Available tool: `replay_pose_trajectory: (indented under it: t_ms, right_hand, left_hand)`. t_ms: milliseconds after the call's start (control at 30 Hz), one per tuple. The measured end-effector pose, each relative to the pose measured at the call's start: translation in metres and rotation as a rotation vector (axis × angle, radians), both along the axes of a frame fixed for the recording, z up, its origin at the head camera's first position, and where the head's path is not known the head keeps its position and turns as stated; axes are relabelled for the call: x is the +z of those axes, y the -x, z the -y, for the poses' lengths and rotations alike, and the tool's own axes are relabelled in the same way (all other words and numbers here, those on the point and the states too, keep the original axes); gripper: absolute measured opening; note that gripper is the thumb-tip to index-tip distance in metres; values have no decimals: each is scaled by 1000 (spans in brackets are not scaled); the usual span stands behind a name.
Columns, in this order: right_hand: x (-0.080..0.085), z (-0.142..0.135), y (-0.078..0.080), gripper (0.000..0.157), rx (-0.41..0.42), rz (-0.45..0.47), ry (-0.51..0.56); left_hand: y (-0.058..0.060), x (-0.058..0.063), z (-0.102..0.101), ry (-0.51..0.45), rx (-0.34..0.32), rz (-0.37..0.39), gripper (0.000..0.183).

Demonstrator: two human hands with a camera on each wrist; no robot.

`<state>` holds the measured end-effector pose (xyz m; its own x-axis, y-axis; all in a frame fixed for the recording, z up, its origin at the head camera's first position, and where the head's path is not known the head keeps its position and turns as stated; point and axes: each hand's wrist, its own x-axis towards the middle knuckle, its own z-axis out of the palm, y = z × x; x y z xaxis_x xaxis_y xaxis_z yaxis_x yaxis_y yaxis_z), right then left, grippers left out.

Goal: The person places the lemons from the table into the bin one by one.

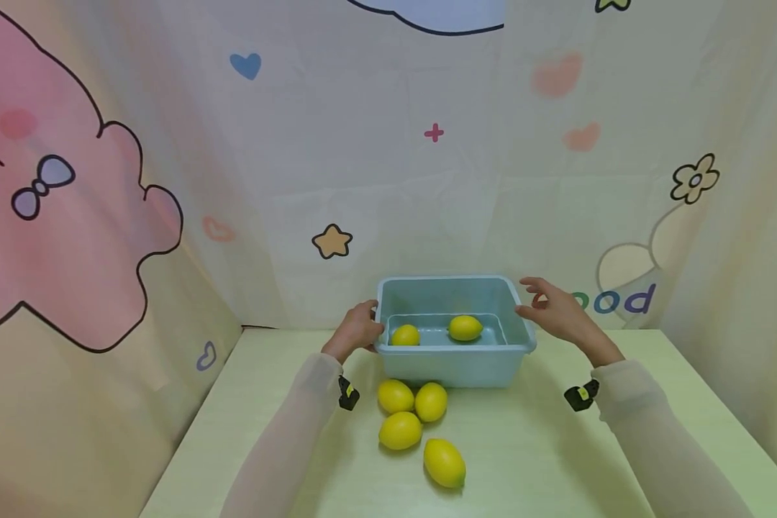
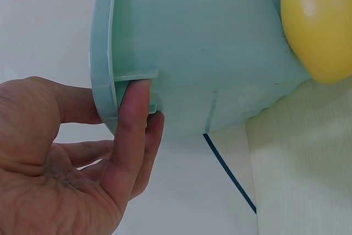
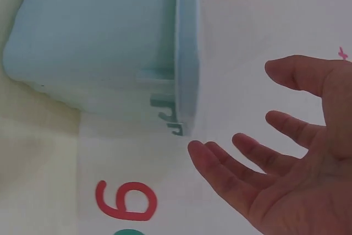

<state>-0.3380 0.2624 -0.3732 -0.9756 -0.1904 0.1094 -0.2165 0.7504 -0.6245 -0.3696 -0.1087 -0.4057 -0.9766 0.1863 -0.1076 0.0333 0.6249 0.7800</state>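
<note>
A light blue plastic bin [image 1: 453, 368] stands on the table, with a lemon [image 1: 465, 328] lying inside toward the right and another lemon [image 1: 405, 336] at the left. My left hand [image 1: 357, 331] grips the bin's left end; in the left wrist view its fingers [image 2: 132, 136] hook up under the rim [image 2: 102, 53] while the thumb rests on the outside. Off the bin's right end, my right hand [image 1: 557, 311] hovers with fingers spread and nothing in them. The right wrist view shows a gap between its fingertips [image 3: 199, 152] and the rim [image 3: 188, 53].
Several lemons lie in front of the bin: a group of three [image 1: 400, 431] and one lemon [image 1: 444, 463] nearer me. The pale table [image 1: 531, 460] backs onto a printed curtain [image 1: 401, 194] close behind the bin. Each wrist wears a small black camera [image 1: 581, 396].
</note>
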Motion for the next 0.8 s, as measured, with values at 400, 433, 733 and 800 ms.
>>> replay_pose_trajectory:
  t_ms: [400,433,733,800]
  right_hand:
    - [-20,-7,6,69,1,164,152]
    - [-21,-7,6,69,3,166,153]
    - [-27,-9,14,68,-8,221,211]
    - [-28,-10,14,67,0,234,227]
  left_hand:
    - [1,-1,-1,-7,-11,-6,53]
    - [1,-1,-1,-4,-14,-9,53]
    - [1,1,0,1,-17,-26,52]
    - [0,1,0,2,-19,-25,52]
